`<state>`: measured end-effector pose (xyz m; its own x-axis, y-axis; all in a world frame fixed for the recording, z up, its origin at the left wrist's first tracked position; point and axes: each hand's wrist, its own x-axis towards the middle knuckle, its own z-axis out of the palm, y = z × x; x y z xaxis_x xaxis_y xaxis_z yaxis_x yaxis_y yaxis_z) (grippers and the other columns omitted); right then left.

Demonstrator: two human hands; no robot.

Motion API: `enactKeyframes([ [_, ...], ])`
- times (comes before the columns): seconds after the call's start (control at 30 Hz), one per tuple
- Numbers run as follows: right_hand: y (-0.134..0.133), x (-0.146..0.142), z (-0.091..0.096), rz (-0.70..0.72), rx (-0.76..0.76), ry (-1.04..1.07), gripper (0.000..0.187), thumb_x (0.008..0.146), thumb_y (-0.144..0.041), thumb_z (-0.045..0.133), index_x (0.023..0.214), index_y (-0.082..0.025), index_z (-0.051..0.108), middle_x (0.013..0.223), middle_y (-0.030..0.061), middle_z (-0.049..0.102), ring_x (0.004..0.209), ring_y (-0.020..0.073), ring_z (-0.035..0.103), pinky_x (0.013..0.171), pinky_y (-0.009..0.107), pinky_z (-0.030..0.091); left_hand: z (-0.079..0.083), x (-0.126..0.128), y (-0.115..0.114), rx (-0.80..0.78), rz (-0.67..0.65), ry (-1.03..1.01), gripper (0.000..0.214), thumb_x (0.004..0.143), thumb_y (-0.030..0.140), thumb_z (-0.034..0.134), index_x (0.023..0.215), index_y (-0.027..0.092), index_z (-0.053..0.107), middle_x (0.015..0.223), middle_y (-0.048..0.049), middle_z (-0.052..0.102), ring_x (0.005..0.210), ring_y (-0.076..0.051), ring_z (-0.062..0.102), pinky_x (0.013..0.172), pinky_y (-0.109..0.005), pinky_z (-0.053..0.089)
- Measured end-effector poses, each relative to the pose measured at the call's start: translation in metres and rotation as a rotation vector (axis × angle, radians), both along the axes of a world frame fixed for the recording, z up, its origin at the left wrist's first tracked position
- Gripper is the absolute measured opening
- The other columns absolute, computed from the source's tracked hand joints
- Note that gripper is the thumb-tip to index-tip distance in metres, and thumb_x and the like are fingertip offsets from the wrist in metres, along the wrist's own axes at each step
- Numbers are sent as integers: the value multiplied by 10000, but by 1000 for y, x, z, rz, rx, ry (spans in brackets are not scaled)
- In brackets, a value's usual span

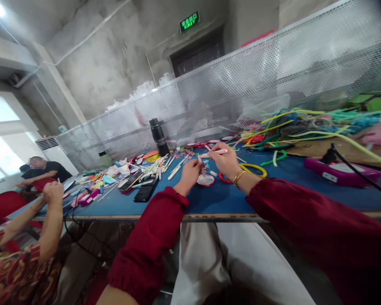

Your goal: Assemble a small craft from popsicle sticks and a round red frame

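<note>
My left hand (190,173) is closed in a pinch on a short, flat wooden stick (203,170). The stick's lower end meets a small round red-rimmed dish (206,182) with a whitish inside, lying on the blue table. Just to the right, my right hand (227,160) grips a pale pink, pen-like stick (220,151), whose tip points left toward my left hand. The exact kind of this tool is too small to tell. A red ring (225,178) lies partly hidden beneath my right wrist, and a yellow ring (255,169) sits beyond it.
A black phone (146,190) and scattered sticks (157,167) lie to the left. Behind them stands a black bottle (158,137). At right are a purple box (341,171) with a black cable and a heap of coloured strips (282,127). Co-workers' hands (53,190) are at far left.
</note>
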<state>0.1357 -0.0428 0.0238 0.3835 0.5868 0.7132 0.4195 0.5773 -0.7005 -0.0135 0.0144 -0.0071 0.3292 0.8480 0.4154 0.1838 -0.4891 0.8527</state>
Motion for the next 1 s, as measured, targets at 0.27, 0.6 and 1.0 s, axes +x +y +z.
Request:
enactKeyframes([
  [0.27,1,0,-1,18,-3,7,109,698,-304,614,645,-244,540,633,-11,548,657,178,486,644,354,364,1,0,-2,-9,-26,28,260,946,321,619,725,187,585,590,32,502,570,-123,422,590,-267,313],
  [0.6,1,0,-1,0,-1,7,107,707,-282,624,648,-243,544,637,-9,558,679,186,501,662,352,375,3,0,-5,-13,-35,28,244,947,276,601,723,181,590,589,35,503,559,-120,418,578,-272,302],
  [1.0,1,0,-1,-1,-7,-2,113,715,-308,630,661,-241,556,647,-8,569,683,186,507,660,348,375,4,-1,-6,-13,-28,39,301,933,392,646,722,187,581,588,36,499,570,-119,424,581,-259,315],
])
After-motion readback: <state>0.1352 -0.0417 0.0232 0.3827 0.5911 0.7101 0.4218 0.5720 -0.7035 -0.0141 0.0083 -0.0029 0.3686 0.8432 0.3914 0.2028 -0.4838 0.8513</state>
